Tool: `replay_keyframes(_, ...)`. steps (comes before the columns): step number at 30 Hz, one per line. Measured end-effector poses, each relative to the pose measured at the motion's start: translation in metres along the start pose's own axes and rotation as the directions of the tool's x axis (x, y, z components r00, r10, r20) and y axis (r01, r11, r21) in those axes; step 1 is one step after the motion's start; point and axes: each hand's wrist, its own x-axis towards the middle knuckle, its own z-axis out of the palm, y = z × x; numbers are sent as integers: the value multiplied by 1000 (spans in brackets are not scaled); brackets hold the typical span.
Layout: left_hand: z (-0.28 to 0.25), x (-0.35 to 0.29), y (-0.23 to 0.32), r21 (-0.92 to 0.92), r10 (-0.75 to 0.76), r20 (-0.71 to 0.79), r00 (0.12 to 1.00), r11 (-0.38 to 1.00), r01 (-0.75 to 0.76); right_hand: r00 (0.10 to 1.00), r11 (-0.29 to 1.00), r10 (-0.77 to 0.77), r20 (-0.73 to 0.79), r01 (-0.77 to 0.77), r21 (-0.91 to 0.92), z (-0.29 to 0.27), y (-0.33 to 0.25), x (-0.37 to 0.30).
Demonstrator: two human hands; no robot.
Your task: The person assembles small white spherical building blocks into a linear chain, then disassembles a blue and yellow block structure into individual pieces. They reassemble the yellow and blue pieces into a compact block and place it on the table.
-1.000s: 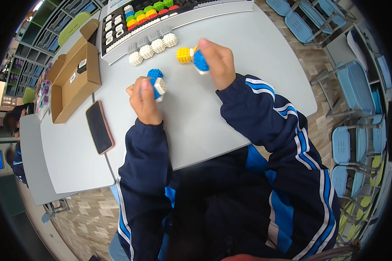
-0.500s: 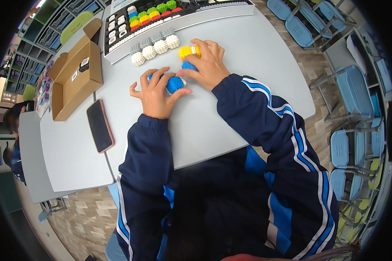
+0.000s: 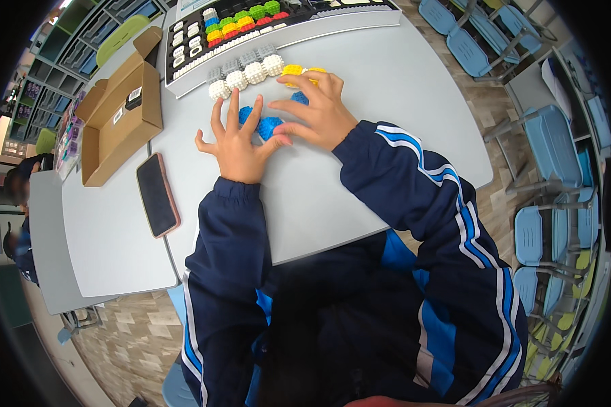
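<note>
My left hand (image 3: pixel 241 154) has its fingers spread over the table, around two rounded blue studded blocks. Its thumb reaches the near edge of the nearer blue block (image 3: pixel 270 127); the other blue block (image 3: pixel 246 114) shows between its fingers. My right hand (image 3: pixel 322 114) is open too, thumb and index finger apart, the thumb tip at the right side of the nearer blue block. Beyond its index finger lies a third blue block (image 3: pixel 299 98), partly hidden. Yellow studded blocks (image 3: pixel 292 71) sit just past the right fingertips, partly covered.
A row of white ball-shaped blocks (image 3: pixel 254 72) with grey ones (image 3: pixel 250 58) lies behind my hands. Beyond stands a tray of coloured blocks (image 3: pixel 285 31). An open cardboard box (image 3: pixel 122 127) and a phone (image 3: pixel 157 195) lie at left. Chairs (image 3: pixel 553 146) stand at right.
My left fingers have straightened and spread, showing more of the blue blocks. My right hand's fingers have moved left, and its thumb is now at the nearer blue block.
</note>
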Motion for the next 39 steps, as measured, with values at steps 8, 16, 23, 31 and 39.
replay_keyframes(8, -17, 12, -28, -145, 27, 46, 999, 989, -20, 998, 999, -7, 58, 5, 35, -3, -5, -2)
replay_keyframes(16, -26, 9, -38, -157, -96, 262, 960, 978, 141, 977, 973, 204, -63, -210, -100, 4, -3, -1)
replay_keyframes(23, -32, 13, -17, -664, -215, 108, 971, 711, 231, 964, 961, 106, -245, -35, 276, -16, -24, 9)
replay_keyframes(31, -38, -9, 17, -754, 143, -147, 979, 624, -204, 894, 543, 417, 165, -390, 743, -20, -63, -7)
replay_keyframes(39, -35, -19, 26, -796, 32, -16, 999, 604, -32, 833, 475, 492, 255, -502, 723, -26, -61, -5)
